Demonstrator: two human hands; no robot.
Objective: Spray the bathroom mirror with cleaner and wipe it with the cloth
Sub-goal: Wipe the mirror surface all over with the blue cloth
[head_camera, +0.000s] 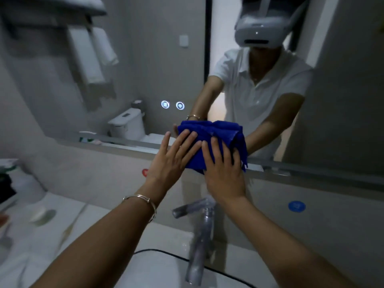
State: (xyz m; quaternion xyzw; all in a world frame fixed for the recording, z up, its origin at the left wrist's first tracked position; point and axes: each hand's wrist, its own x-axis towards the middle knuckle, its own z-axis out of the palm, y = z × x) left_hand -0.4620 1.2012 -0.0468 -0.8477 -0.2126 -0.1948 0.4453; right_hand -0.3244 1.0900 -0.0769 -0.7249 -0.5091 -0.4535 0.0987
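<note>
Now wiping, low on the glass. Both our hands lie flat on the blue cloth (220, 132), which is bunched in folds and pressed against the mirror (145, 59) near its bottom edge, above the faucet (202, 223). Left hand (172, 163), bracelet (143, 201) at the wrist: fingers straight and spread, tips on the cloth's left part, palm off its edge. Right hand (225, 175): fingers straight and close together, covering the cloth's lower right; a loose corner hangs past it. Neither hand curls round the fabric, so pressure alone holds it. The cloth looks soft, light and limp, and we judge it will bunch or slip from under flat palms if the push eases. Better hold: fold it into a flat pad, palm over the middle, fingertips pinning the leading edge. The mirror is rigid but fragile, so firm, even pressure and no leaning. Whether the upper glass has been wiped, we cannot tell. No spray bottle made out; things on the counter (31, 215) at left are too blurred. The basin (158, 271) sits below.
</note>
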